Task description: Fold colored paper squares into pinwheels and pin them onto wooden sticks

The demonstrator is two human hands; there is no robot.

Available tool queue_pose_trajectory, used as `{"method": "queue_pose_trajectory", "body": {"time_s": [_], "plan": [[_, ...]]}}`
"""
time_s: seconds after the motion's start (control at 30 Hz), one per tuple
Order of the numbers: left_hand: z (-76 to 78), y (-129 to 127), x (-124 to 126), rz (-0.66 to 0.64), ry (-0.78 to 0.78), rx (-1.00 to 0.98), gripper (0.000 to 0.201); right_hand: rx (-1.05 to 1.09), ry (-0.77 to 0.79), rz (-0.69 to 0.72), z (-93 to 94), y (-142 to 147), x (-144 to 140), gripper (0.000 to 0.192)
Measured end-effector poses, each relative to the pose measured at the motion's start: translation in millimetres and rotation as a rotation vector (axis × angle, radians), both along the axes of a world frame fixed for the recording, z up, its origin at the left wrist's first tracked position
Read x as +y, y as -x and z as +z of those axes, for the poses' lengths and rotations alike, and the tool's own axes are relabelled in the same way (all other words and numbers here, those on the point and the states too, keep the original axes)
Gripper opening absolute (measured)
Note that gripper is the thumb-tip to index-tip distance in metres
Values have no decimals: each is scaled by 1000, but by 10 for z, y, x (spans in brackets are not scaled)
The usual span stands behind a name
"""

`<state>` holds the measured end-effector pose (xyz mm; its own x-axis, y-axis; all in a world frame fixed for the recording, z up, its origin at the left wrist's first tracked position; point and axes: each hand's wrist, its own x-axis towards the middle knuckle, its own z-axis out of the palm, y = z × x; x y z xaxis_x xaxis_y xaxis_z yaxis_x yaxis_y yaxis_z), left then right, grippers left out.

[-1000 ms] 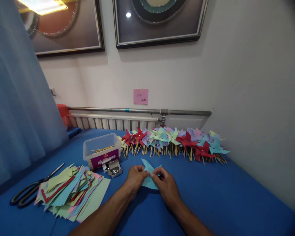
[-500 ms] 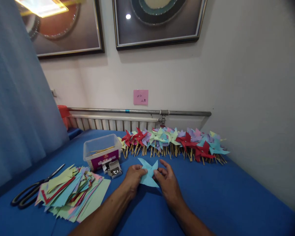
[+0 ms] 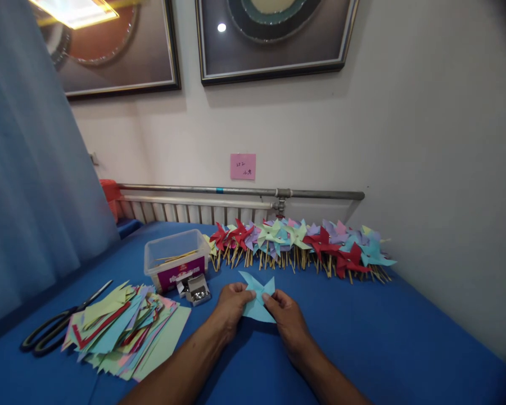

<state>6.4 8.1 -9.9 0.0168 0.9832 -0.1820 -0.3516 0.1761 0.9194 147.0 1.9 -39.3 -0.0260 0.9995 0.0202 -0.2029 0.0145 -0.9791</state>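
Between my two hands is a light blue paper pinwheel (image 3: 258, 308), its points folded in toward the middle, held just above the blue cloth. My left hand (image 3: 233, 306) pinches its left side, the thumb lying near the centre. On the right side, my right hand (image 3: 287, 318) grips the paper between thumb and curled fingers. The fingers behind the paper are partly hidden. No stick shows on this pinwheel. To the left of my hands stands a small open box of shiny metal pins (image 3: 199, 293).
A clear plastic tub (image 3: 156, 256) with thin sticks stands behind the pin box. Cut paper sheets (image 3: 122, 332) lie in a pile at left, beside black-handled scissors (image 3: 57, 326). Finished pinwheels on sticks (image 3: 297, 239) line the back, before a radiator pipe (image 3: 324, 195).
My right hand's fingers, spread before, have closed in on the pinwheel's right side. The left hand keeps its pinch. The whole view has shifted very slightly.
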Motion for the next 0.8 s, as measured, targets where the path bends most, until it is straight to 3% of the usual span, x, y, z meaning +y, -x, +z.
{"method": "queue_pose_trajectory", "body": {"time_s": [0.2, 0.4, 0.8], "plan": [[12, -14, -7, -13, -6, 37, 21, -69, -3, -52, 21, 10, -27, 44], [28, -19, -29, -32, -7, 36, 22, -122, -11, -63, -76, -9, 32, 45], [5, -48, -39, -40, -12, 31, 27, 102, 45, -5, -59, 20, 28, 48]]}}
